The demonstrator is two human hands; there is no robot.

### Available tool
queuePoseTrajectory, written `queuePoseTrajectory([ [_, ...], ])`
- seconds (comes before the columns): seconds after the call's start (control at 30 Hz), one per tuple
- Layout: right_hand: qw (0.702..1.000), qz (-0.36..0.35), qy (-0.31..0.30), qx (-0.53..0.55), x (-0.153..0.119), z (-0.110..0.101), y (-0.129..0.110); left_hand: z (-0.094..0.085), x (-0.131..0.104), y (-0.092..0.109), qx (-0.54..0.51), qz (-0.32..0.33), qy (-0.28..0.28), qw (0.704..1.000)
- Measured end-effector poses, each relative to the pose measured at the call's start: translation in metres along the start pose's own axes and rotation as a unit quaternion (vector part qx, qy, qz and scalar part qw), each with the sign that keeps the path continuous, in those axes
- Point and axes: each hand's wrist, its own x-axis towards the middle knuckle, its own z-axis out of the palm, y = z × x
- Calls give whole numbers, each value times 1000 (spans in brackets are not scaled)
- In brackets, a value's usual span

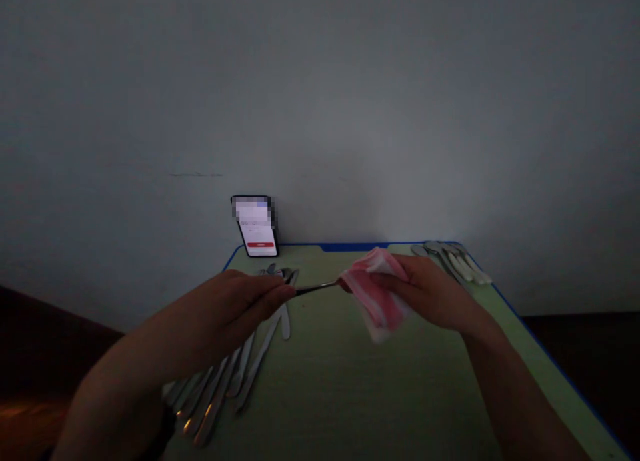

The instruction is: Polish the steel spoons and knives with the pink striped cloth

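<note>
My left hand (250,298) is closed on the end of a thin metal utensil (316,288), which runs level to the right. My right hand (420,288) pinches a pink and white cloth (381,298) around the utensil's other end, so that end is hidden. The cloth hangs down below my right fingers. Under and beside my left forearm lies a group of several metal utensils (257,368), their handles toward me and partly covered by my arm.
A lit phone (259,231) leans on the wall (350,114) at the back left of the green, blue-edged table (350,394). Several spoons (453,258), some with white handles, lie at the back right corner.
</note>
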Motion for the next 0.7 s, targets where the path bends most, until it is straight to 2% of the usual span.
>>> queuePoseTrajectory([
  [0.1, 999, 26, 40, 5, 1, -3, 8, -4, -3, -10, 1, -18, -53, 998],
  [0.17, 998, 34, 44, 34, 1, -2, 10, -5, -3, -12, 5, -24, -44, 999],
  [0.37, 986, 27, -37, 161, 1, 13, 1, 2, 5, 3, -19, 3, -70, 997],
  [0.43, 981, 37, -38, 187, 2, 23, -2, 5, 7, 6, -20, 25, -64, 997],
  [0.5, 975, 48, 7, 217, 4, 34, -3, 6, 9, 7, -20, 33, -48, 998],
  [0.57, 962, 61, 101, 247, 6, 45, -3, 8, 12, 9, -26, 25, -19, 999],
  [0.7, 888, 101, 292, 342, 10, 58, -9, 29, 19, 21, -83, 6, 30, 996],
])
